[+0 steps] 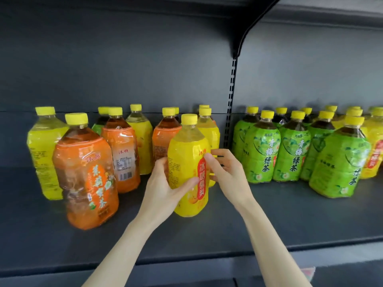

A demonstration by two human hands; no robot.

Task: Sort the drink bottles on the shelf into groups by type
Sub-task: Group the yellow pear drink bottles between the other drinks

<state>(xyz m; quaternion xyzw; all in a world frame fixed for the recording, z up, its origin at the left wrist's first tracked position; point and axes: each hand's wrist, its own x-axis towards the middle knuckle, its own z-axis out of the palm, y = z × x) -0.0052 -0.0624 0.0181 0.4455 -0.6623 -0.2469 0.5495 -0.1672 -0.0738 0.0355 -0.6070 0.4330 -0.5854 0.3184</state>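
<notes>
On the dark shelf point(269, 220), the left hand point(163, 191) and right hand point(228, 172) wrap their fingers point(209, 160) around an upright yellow bottle point(186, 162).

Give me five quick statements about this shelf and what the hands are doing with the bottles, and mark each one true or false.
1. Both hands grip one yellow-label bottle. True: the left hand and the right hand wrap its sides.
2. The green-label bottles are grouped at the right of the shelf. True, though at least one more green label shows behind the orange bottles on the left.
3. Every bottle has a red cap. False: the caps are yellow.
4. The front orange-label bottle lies on its side. False: it stands upright.
5. The left part of the shelf holds only orange bottles. False: yellow ones are mixed in there.
</notes>
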